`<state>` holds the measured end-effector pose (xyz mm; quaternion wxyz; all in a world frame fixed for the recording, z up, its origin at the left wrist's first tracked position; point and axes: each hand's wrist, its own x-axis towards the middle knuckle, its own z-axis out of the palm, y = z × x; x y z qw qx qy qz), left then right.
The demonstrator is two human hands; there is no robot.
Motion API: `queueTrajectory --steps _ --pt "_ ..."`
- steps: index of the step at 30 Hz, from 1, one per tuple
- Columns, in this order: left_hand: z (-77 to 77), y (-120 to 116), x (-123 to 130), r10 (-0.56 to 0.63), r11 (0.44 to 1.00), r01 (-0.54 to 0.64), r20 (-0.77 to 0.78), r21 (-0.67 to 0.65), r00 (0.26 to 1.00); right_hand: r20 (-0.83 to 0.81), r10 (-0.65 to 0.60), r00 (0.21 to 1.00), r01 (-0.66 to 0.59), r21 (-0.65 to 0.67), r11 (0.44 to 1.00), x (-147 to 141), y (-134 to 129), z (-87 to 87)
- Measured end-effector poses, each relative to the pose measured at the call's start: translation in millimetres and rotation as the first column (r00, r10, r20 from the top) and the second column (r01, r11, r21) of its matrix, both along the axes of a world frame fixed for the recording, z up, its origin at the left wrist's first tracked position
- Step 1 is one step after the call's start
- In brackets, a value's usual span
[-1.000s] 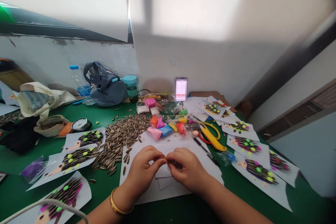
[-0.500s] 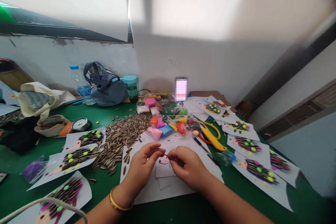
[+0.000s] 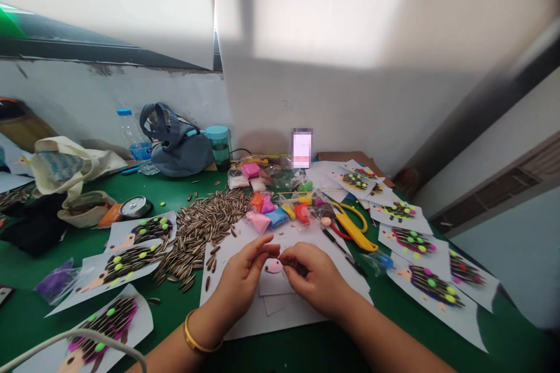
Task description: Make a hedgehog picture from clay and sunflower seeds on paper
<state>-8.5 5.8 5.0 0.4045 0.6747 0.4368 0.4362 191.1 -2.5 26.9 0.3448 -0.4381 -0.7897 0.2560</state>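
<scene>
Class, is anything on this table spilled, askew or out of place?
Yes: the seeds look spilled, heaped loose on the table, with several scattered on the white sheet's left edge. One seed lies alone beside the lower-left picture. Nothing looks plainly damaged.

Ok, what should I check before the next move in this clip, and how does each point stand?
1. Pink shape in view on white paper: ok.
2. Dark piece pinched in right hand: ok.
3. Left hand free of material: cannot tell.
4. Seed pile within reach: seems ok, left of the hands.
5. Large sheet free of stray seeds: not ok, several at its left edge.
</scene>
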Motion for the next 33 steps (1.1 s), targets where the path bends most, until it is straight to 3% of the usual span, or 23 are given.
queueTrajectory --steps 5,9,17,24,33 --pt "5.1 4.1 -3.6 0.078 0.996 -0.077 0.020 -0.054 0.997 -0.028 -0.019 0.999 0.018 -0.011 1.000 2.3 0.7 0.7" --pt "5.8 6.2 -5.0 0.138 0.990 -0.138 -0.021 0.014 0.990 -0.050 -0.025 0.998 0.025 -0.009 1.000 2.5 1.4 0.7" --pt "0.3 2.8 -1.3 0.081 0.991 -0.071 0.091 -0.111 0.993 -0.052 -0.026 0.998 0.025 -0.024 0.999 3.7 0.9 -1.5" --pt "2.8 4.1 -4.9 0.048 0.997 -0.043 -0.066 0.065 0.997 -0.028 0.002 1.000 -0.002 -0.002 1.000 1.5 1.5 -0.6" --pt "3.2 -0.6 0.2 0.004 0.996 0.006 -0.109 0.091 0.994 0.001 0.019 1.000 -0.019 0.041 0.999 -3.3 1.5 -9.3"
